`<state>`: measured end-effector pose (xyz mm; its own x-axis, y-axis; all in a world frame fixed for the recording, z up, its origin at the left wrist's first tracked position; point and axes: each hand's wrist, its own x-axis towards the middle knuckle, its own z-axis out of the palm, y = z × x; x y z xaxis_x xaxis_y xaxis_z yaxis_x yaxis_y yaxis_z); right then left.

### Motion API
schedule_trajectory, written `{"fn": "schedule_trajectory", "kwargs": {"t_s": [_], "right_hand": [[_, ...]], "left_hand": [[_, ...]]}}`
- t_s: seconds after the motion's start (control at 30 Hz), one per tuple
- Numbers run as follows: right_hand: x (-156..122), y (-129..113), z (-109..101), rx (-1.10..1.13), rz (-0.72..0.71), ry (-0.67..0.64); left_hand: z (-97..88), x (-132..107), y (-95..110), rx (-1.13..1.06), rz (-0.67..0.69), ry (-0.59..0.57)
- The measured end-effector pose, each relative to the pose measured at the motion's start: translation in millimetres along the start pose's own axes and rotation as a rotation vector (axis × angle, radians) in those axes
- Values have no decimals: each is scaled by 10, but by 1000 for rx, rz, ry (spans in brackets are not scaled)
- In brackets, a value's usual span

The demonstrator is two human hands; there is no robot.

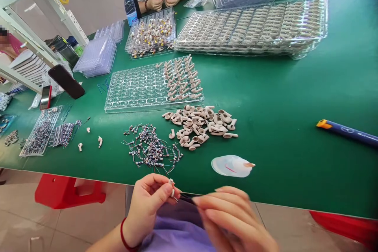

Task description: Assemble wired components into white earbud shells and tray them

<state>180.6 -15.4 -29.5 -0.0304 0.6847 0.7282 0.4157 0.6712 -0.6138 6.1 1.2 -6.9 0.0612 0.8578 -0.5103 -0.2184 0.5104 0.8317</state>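
My left hand [152,204] pinches a small white earbud part [171,189] between thumb and forefinger, just off the table's front edge. My right hand [233,216], partly blurred, grips black tweezers [187,197] whose tip points at that part. Whether the tip touches it I cannot tell. Beyond my left hand lies a loose pile of small wired electronic parts [150,145]. To the right of this pile is a heap of beige earbud shells [201,126]. A translucent glue bottle [232,166] with a brownish tip lies on its side beyond my right hand.
A clear tray [132,90] holds beige shells at its right end. Farther back are stacked full trays [251,27], a tray of mixed parts [152,33] and a co-worker's hands [163,0]. A blue cutter [348,132] lies right; phones [66,81] stand left.
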Motion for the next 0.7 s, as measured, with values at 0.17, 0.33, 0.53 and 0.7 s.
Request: {"fn": "schedule_trajectory", "kwargs": {"t_s": [0.17,0.33,0.53,0.7], "right_hand": [[-11,241,-137,-237,347,429],[-47,379,-199,-351,515,-7],[-210,244,-221,-189,374,-197],[-352,141,-204,-105,302,-211]], "left_hand": [[-172,54,39,697,671,53],[-248,158,10,1192,1252,93],[-232,178,-44,1387,1362,135],[-233,161,-82,1401,1339,158]]}}
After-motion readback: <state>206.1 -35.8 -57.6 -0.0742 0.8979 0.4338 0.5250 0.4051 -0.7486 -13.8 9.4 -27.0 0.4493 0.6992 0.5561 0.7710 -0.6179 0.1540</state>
